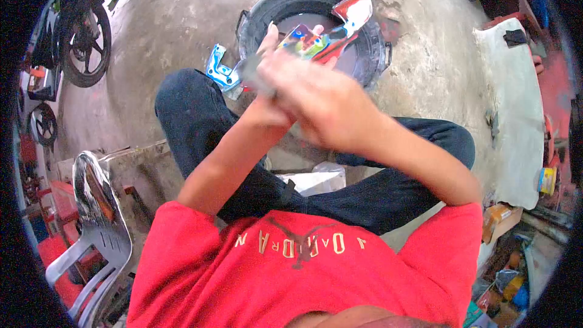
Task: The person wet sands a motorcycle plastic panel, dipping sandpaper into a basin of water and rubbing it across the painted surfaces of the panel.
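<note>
My left hand (269, 39) is wrapped around a glossy, multicoloured plastic panel (305, 39), its fingertips showing at the edges. The panel is held over a black tub (267, 2) with dark water inside. Red and white show at its upper right end; a blue-and-white part sticks out on the left, and I cannot tell whether it belongs to the same piece. Across my left wrist lies my right hand (331, 103), smeared by motion. A grey, blurred flat piece (250, 73) shows at its fingers, kind unclear. The right hand hides the panel's middle.
The tub stands on a concrete floor (431, 54) in front of my bent knees. A motorcycle wheel (85, 42) is at upper left, a grey plastic chair (106, 225) at lower left. On the right are a pale board (513, 115) and a cardboard box (501, 222).
</note>
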`<move>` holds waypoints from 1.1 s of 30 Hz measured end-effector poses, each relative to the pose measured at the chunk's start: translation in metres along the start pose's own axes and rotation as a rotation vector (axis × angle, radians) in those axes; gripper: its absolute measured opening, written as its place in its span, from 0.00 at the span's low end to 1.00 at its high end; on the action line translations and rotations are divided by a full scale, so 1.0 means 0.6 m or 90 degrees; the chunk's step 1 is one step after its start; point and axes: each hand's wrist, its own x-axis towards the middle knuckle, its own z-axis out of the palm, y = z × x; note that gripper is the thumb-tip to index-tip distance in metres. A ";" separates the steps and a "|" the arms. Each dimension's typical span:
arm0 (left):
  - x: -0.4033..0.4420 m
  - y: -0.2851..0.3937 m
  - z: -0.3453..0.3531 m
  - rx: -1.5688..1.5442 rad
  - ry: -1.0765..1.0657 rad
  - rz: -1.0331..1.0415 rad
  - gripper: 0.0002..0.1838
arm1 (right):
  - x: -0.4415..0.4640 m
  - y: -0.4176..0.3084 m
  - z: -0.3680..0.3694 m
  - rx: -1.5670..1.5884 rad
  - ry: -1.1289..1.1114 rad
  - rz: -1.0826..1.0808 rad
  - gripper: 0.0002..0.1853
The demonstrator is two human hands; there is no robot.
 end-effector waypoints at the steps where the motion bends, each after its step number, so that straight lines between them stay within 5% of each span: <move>1: 0.001 0.012 -0.019 -0.045 -0.054 -0.042 0.37 | 0.003 -0.014 -0.002 0.034 0.014 -0.043 0.26; 3: 0.032 0.008 -0.074 -0.027 -0.281 -0.081 0.34 | -0.007 0.030 0.007 -0.010 0.034 -0.011 0.24; 5: 0.082 0.001 -0.095 -0.229 -0.393 -0.058 0.30 | 0.005 0.074 -0.003 -0.009 -0.030 0.201 0.21; 7: 0.074 -0.015 -0.102 -0.159 -0.448 0.006 0.30 | -0.005 0.045 0.003 0.007 -0.011 0.113 0.21; 8: 0.017 -0.013 -0.027 -0.054 -0.082 -0.011 0.32 | -0.010 0.020 0.011 -0.026 0.026 0.015 0.23; 11: 0.004 0.001 -0.016 -0.040 -0.123 -0.042 0.34 | -0.019 0.021 -0.006 0.022 -0.028 0.021 0.23; 12: 0.012 -0.011 0.003 -0.130 0.024 0.019 0.34 | -0.019 0.050 -0.005 0.004 -0.054 0.138 0.21; 13: 0.010 -0.010 0.001 -0.134 0.022 0.020 0.34 | -0.008 0.072 -0.012 0.027 -0.093 0.277 0.19; 16: 0.012 -0.008 -0.006 -0.032 -0.006 0.009 0.36 | -0.019 0.006 -0.003 -0.005 -0.023 0.049 0.28; 19: 0.015 0.003 -0.027 0.012 -0.073 0.007 0.35 | -0.022 0.016 -0.002 0.004 -0.029 0.002 0.28; 20: 0.068 -0.001 -0.092 -0.149 -0.387 -0.038 0.32 | -0.015 0.054 -0.001 -0.007 -0.011 0.068 0.24; 21: 0.069 0.002 -0.086 -0.314 -0.415 -0.108 0.31 | -0.005 0.069 -0.013 -0.010 0.005 0.204 0.17; 23: 0.035 -0.001 -0.020 -0.157 -0.136 -0.017 0.32 | -0.010 0.120 -0.032 0.074 0.020 0.353 0.18; 28: 0.021 0.005 0.001 -0.095 -0.017 -0.002 0.33 | -0.001 0.182 -0.064 0.696 0.274 0.601 0.19; 33: 0.024 0.011 -0.004 -0.094 -0.053 -0.015 0.35 | -0.031 0.251 -0.077 0.694 0.356 0.659 0.18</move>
